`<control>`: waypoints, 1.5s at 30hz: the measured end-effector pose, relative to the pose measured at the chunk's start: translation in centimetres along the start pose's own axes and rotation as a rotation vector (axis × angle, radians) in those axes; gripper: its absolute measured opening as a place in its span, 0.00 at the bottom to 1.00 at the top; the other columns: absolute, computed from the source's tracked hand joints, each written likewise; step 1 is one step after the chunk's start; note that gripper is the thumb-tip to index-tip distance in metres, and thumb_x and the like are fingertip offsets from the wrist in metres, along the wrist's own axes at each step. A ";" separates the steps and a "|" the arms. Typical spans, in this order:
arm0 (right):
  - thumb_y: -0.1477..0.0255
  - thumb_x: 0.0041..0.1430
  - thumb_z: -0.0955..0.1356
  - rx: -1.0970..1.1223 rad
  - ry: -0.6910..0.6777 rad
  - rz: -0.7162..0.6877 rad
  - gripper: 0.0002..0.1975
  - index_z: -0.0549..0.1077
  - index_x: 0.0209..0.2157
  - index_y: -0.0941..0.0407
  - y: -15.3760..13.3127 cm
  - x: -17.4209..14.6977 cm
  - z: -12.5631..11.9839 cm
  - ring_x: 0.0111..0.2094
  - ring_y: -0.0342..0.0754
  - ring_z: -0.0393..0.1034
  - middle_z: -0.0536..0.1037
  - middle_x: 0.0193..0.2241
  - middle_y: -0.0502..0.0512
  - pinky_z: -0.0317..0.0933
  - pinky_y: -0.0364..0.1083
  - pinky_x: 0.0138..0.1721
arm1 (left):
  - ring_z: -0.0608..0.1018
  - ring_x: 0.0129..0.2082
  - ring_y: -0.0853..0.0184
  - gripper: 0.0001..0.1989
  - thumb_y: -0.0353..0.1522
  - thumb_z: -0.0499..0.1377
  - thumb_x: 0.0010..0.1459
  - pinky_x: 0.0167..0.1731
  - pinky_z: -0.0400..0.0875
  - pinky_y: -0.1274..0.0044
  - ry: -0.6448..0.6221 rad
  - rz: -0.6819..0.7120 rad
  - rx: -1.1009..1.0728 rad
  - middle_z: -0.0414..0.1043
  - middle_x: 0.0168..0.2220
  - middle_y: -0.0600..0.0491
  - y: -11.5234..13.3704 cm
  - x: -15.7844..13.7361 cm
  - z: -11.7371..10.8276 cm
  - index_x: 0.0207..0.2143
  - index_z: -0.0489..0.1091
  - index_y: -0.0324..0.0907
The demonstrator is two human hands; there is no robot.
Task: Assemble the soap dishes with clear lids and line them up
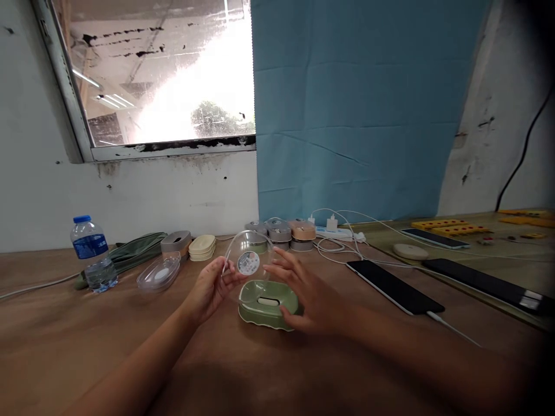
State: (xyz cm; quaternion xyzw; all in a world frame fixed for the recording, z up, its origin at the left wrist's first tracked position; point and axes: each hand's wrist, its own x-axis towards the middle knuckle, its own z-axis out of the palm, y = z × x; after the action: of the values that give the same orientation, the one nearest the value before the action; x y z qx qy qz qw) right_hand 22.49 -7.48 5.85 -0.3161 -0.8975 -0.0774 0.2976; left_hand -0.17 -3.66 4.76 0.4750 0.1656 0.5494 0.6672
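Observation:
My left hand (217, 286) grips the left edge of a clear plastic lid (236, 249) between thumb and fingers. The lid is tilted up and carries a round printed label (248, 263). On its right side is my right hand (307, 289), with fingers spread and the thumb apart; whether the fingertips touch the lid's edge I cannot tell. Below the lid, a green oval box (260, 319) with a slot in its top sits on the table, its rim wavy. Something pale shows in the slot. The right thumb hangs by the box's right side.
A water bottle (92, 254), another clear plastic lid (151, 280), a stack of cream oval pieces (202, 248) and a grey box (176, 242) stand left. Behind are several small boxes (302, 230). Right lie phones (392, 286), cables (333, 245) and a power strip (340, 233).

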 end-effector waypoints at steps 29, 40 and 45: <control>0.66 0.36 0.73 0.362 -0.180 -0.177 0.40 0.55 0.52 0.53 5.5 -0.7 1.8 0.56 0.54 0.47 0.53 0.53 0.60 0.48 0.52 0.54 | 0.68 0.47 0.61 0.26 0.29 0.64 0.42 0.46 0.64 0.69 -0.102 -0.042 0.583 0.68 0.44 0.47 -2.6 0.0 -2.0 0.46 0.64 0.43; 0.66 0.36 0.73 0.538 -0.191 -0.066 0.42 0.53 0.53 0.54 6.1 -1.1 3.9 0.56 0.53 0.48 0.55 0.55 0.60 0.45 0.52 0.55 | 0.71 0.45 0.59 0.23 0.35 0.63 0.42 0.47 0.63 0.66 0.034 -0.175 0.637 0.70 0.44 0.46 -3.6 0.8 -3.0 0.42 0.65 0.39; 0.62 0.40 0.71 0.549 -0.229 0.023 0.37 0.55 0.53 0.53 6.5 -1.3 4.0 0.57 0.54 0.48 0.53 0.56 0.59 0.45 0.53 0.55 | 0.67 0.50 0.61 0.21 0.36 0.61 0.46 0.52 0.57 0.68 -0.016 -0.183 0.614 0.66 0.49 0.47 -3.7 0.8 -2.9 0.44 0.65 0.40</control>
State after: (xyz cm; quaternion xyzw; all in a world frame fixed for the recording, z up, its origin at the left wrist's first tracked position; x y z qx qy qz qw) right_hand 25.33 -1.67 1.54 -0.2408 -0.9090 0.2079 0.2694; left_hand 0.08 -1.47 0.56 0.6416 0.3604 0.4076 0.5406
